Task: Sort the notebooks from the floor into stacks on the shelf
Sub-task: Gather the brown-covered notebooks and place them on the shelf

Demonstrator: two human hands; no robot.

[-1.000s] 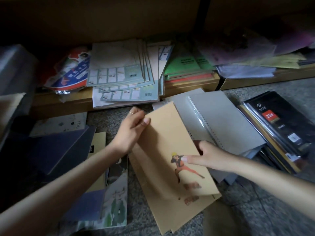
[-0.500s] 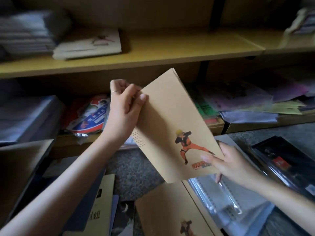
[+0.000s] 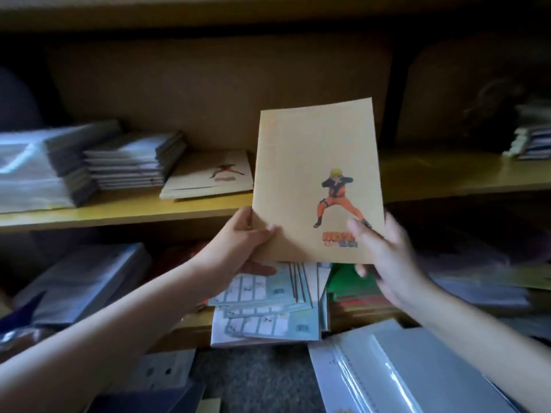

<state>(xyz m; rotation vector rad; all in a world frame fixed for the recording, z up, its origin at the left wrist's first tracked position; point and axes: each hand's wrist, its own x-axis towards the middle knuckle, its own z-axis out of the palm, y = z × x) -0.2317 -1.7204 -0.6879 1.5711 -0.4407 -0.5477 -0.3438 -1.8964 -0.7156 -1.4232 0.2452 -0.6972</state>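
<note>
I hold a tan notebook (image 3: 301,162) with an orange cartoon figure upright in front of the wooden shelf (image 3: 125,208). My left hand (image 3: 238,245) grips its lower left corner. My right hand (image 3: 384,251) grips its lower right corner, thumb on the cover. A matching tan notebook (image 3: 208,175) lies flat on the shelf board, just left of the held one. A stack of grey notebooks (image 3: 131,162) sits further left on the same board.
On the lower shelf lie pale grid-printed booklets (image 3: 262,311) and green and red ones (image 3: 351,284). Grey spiral notebooks in plastic (image 3: 396,371) lie on the floor at right. Another stack (image 3: 533,141) sits at the shelf's far right. The board right of the held notebook is bare.
The tan notebook went from the floor pile up to shelf height and turned upright. My left hand shifted from its top edge to its lower left corner. The view tilted up.
</note>
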